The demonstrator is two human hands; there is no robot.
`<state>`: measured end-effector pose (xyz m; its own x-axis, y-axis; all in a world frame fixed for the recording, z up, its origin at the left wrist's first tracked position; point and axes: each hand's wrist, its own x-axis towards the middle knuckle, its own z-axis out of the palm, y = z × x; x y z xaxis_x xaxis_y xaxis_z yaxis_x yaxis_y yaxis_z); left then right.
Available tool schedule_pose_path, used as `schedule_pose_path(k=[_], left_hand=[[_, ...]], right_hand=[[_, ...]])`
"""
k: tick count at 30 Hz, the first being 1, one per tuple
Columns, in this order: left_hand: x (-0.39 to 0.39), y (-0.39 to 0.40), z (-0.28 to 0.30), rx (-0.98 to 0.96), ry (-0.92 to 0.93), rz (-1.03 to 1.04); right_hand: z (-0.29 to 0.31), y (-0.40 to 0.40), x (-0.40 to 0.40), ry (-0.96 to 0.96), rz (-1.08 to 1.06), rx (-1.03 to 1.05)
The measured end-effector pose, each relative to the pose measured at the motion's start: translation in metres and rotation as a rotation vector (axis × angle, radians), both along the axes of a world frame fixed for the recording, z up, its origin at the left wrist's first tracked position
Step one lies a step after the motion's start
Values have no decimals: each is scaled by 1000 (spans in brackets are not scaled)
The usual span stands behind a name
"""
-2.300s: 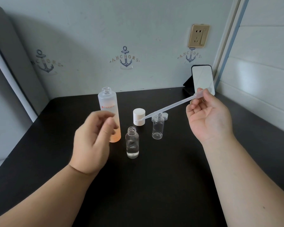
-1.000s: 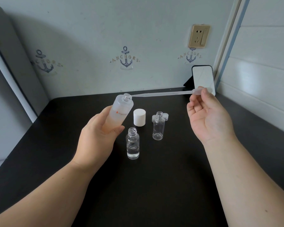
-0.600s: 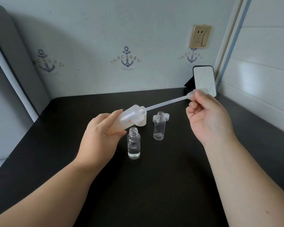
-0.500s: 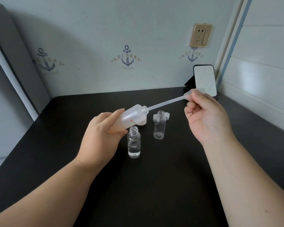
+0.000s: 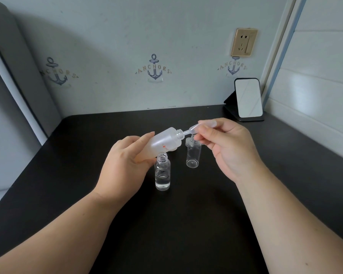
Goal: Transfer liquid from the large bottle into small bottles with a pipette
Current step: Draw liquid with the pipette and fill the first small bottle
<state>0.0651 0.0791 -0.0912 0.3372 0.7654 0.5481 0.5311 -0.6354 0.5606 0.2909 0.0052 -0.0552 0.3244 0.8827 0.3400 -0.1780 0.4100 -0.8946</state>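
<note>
My left hand (image 5: 123,165) grips the large frosted bottle (image 5: 162,144), tilted steeply with its open neck pointing right. My right hand (image 5: 228,147) pinches the bulb of the clear pipette (image 5: 192,129); most of its stem is inside the bottle's neck. On the black table (image 5: 186,224) stand two small open bottles. The nearer small bottle (image 5: 162,175) has clear liquid at its bottom. The farther small bottle (image 5: 193,155) looks empty and is partly behind my right fingers.
A small mirror on a black stand (image 5: 248,98) sits at the table's back right corner. Walls close the table in at the back and right. The white cap seen earlier is hidden behind the large bottle.
My left hand took the large bottle off the table and tilted it to the right. My right hand moved left, pushing the pipette's stem deep into the bottle's neck.
</note>
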Motion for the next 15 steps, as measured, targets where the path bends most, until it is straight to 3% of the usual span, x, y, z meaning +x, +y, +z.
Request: schedule_pose_path(k=[5,15], left_hand=[[0,1,0,-7,0,-6],[-2,6,-5,-34,-43,45]], right_hand=[[-4,1,0,-26,-1,3],[1,0,24,261,-10,36]])
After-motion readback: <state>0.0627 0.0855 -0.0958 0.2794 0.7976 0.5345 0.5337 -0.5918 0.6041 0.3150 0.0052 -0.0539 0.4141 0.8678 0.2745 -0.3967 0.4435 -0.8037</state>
